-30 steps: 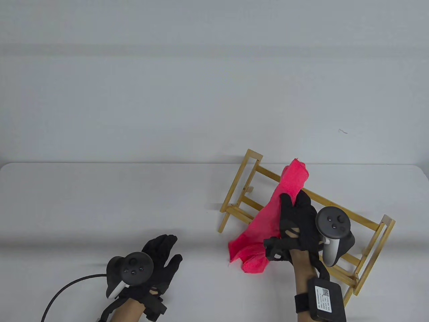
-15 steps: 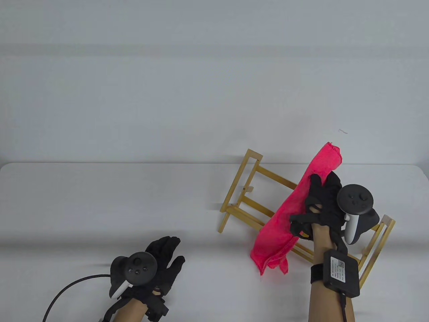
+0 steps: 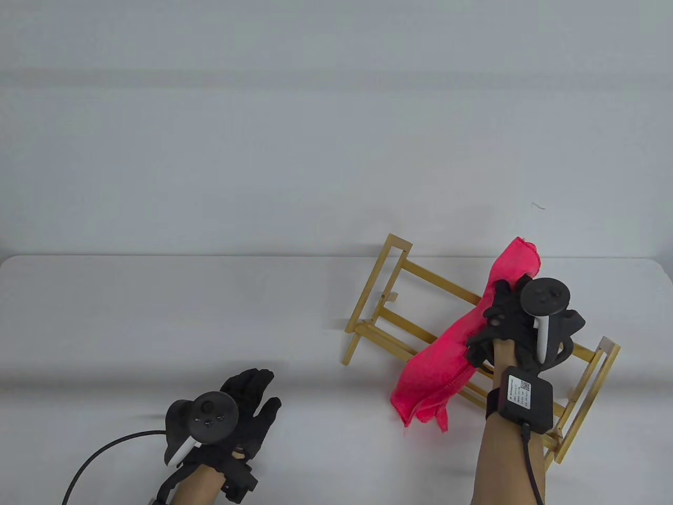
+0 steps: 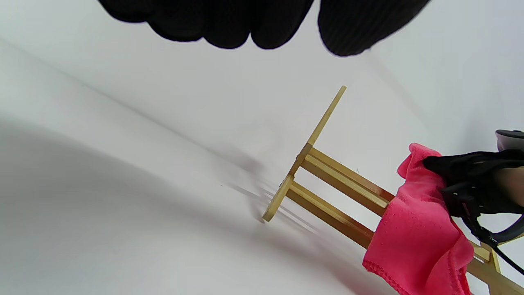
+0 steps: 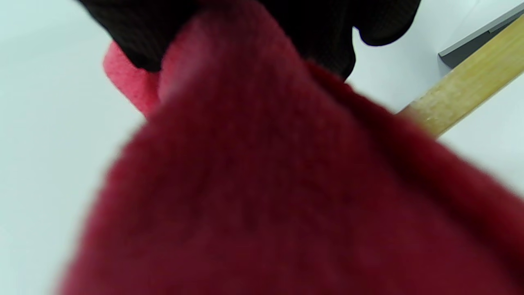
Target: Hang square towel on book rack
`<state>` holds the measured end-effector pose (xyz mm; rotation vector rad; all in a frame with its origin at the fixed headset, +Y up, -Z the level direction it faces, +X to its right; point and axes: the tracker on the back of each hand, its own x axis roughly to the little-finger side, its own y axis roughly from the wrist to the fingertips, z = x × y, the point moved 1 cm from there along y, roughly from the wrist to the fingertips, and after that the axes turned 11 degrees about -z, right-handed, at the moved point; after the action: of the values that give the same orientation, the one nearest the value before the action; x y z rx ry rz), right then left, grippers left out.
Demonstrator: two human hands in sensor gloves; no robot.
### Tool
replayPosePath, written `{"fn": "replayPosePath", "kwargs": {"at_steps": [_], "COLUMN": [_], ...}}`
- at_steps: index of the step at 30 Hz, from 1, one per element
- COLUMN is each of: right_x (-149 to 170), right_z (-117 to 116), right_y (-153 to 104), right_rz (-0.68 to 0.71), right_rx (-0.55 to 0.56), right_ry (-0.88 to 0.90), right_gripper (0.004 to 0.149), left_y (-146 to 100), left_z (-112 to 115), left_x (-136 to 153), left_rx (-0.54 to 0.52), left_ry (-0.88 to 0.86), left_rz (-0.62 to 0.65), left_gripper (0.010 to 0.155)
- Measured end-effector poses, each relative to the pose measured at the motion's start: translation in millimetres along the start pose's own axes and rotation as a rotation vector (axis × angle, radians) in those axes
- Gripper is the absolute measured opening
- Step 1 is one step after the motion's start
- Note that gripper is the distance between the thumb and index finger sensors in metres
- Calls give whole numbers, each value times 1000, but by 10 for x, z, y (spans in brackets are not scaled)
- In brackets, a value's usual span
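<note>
Book rack: the wooden book rack (image 3: pixel 391 294) stands on the white surface (image 3: pixel 157 315), set at a slant, its far end frame up at the back and its near end frame by my right forearm.
On the rack: the pink square towel (image 3: pixel 447 352) lies across the rack's long rails near the middle. One end sticks up above my fingers; the other end hangs down over the front rails and bunches on the surface just in front of the rack.
Right hand: my right hand (image 3: pixel 505 321) grips the towel's upper part from above, fingers closed round the cloth, over the rack's upper rail. In the right wrist view the towel (image 5: pixel 262 184) fills most of the frame, with one rail (image 5: pixel 466 86) showing beside it.
Left hand: my left hand (image 3: pixel 247 405) holds nothing and rests low on the surface, well apart from the rack, fingers loosely spread and pointing towards it.
Left wrist view: fingertips (image 4: pixel 229 24) at the top edge, rack (image 4: pixel 327 184) and towel (image 4: pixel 413 229) beyond.
</note>
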<state>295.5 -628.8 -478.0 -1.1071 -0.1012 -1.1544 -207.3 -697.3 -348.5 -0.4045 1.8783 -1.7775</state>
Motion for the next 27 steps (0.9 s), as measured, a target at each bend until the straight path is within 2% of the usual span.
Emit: {"fn": "replayPosePath", "kwargs": {"at_steps": [11,17,21,27], "right_x": [133,196,180,93], "right_z": [-200,-280,-261,-170], "right_y": [167,208,196,97], "right_rz": [-30,-48,-38,-8], "right_rx": [63,71,83,74], "right_ry": [-180,-259,-249,-194], "right_gripper": [57,66,72,71], "left_y": [-1,3,5,7], "left_z": [-11,-19,-21,-26], "left_x": [38,55,59,60], "left_rx": [5,5,9,9], "left_ry": [13,16,17,15], "left_rz": [-14,-22,-26,-23], "left_gripper": [60,60,60,60]}}
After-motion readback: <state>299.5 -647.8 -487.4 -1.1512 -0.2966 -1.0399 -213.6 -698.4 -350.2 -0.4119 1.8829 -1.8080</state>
